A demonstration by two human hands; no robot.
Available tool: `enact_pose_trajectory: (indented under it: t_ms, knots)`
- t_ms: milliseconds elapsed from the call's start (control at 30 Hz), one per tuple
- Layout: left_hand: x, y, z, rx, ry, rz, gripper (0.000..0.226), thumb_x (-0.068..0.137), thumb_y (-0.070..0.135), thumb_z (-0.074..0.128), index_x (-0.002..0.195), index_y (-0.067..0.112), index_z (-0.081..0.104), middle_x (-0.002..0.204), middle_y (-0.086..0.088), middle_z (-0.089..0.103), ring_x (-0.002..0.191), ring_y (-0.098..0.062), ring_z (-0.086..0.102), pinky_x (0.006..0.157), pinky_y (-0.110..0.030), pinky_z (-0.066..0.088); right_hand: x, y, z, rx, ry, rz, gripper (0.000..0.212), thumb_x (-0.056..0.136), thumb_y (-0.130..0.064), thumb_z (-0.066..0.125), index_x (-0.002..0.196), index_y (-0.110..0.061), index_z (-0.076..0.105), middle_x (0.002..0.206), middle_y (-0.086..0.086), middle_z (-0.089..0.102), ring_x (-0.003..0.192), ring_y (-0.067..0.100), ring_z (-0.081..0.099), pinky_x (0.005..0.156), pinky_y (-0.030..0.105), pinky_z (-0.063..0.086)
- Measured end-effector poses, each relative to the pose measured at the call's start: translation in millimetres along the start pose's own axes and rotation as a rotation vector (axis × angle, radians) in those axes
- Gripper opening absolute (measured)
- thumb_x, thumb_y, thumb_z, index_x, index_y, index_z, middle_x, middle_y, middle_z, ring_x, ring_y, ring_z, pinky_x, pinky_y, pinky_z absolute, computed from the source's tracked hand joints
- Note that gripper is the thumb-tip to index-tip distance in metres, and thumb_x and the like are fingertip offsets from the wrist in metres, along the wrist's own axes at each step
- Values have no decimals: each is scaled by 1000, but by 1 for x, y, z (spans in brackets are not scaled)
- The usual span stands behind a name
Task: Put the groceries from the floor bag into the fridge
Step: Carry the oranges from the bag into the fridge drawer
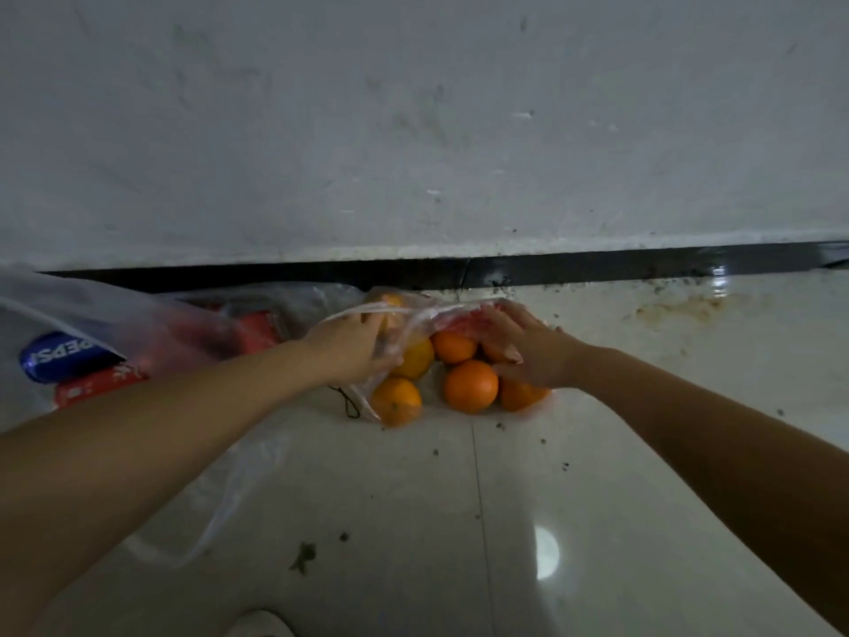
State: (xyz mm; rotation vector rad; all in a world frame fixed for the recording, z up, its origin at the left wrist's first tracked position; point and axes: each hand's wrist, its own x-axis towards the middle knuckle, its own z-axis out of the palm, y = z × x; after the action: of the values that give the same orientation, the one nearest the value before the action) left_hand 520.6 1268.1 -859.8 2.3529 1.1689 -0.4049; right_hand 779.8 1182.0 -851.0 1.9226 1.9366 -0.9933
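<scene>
A clear plastic bag [416, 314] lies on the tiled floor against the wall, with several oranges [470, 386] spilling from it. My left hand [353, 344] grips the bag's plastic at its left side, above an orange [396, 401]. My right hand [528, 347] rests on the oranges at the right, its fingers curled over the bag's reddish plastic edge; whether it grips it is unclear. The fridge is out of sight.
To the left lies a second clear bag [92, 310] with a blue Pepsi can [64, 358] and red packages [94, 387]. A grey wall [413, 131] with a black skirting strip [597, 266] closes the far side. The glossy floor [459, 521] carries dirt specks and a stain.
</scene>
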Motion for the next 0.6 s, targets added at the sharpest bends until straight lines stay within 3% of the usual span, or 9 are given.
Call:
enact_pose_trajectory:
  t_ms: [100, 167, 233, 333, 467, 533, 600]
  knots:
    - [13, 8, -8, -216, -19, -96, 91, 77, 70, 54, 147, 21, 24, 142, -2, 45, 119, -18, 53, 101, -36, 45, 13, -7, -7, 185, 43, 39, 65, 98, -38, 42, 151, -32, 5, 160, 1, 1, 147, 28, 12, 117, 45, 22]
    - [20, 11, -5, -286, -26, -192, 104, 70, 72, 59, 149, 17, 20, 141, 6, 41, 123, -17, 48, 100, -33, 43, 22, -12, -4, 173, 61, 61, 58, 99, -39, 36, 151, -33, 10, 160, 3, 7, 145, 28, 17, 117, 44, 22]
    - [24, 14, 10, -248, -62, -229, 111, 67, 67, 65, 149, 13, 13, 143, 0, 39, 128, -23, 43, 98, -35, 43, 32, -11, 6, 91, 37, 48, 59, 97, -45, 36, 150, -34, 11, 158, 5, 15, 143, 32, 18, 116, 46, 21]
    - [27, 30, 24, -179, -111, -222, 109, 73, 55, 67, 150, 26, -4, 152, -16, 13, 135, -40, 28, 105, -44, 37, 45, -4, 16, -40, 0, 18, 64, 90, -57, 37, 147, -42, 11, 156, 4, 22, 141, 34, 20, 113, 52, 26]
    - [32, 42, 14, -76, -158, -180, 111, 74, 46, 69, 150, 30, -11, 153, -23, 0, 138, -46, 18, 107, -45, 35, 38, -2, 15, -49, 90, 97, 46, 98, -40, 33, 144, -36, 29, 147, 5, 34, 130, 32, 35, 102, 42, 38]
    - [35, 38, 11, -58, -174, -132, 110, 71, 49, 69, 150, 36, -6, 155, -21, -10, 138, -43, 22, 107, -44, 38, 39, 0, 15, -28, 144, 124, 41, 99, -38, 32, 139, -39, 40, 140, 3, 44, 122, 29, 42, 93, 38, 42]
    - [37, 29, 7, -41, -151, -70, 98, 70, 53, 70, 149, 34, 13, 156, -16, -2, 136, -36, 31, 104, -41, 42, 45, 3, 14, 78, 200, 188, 36, 98, -40, 35, 127, -38, 56, 129, 2, 56, 110, 25, 51, 86, 34, 46]
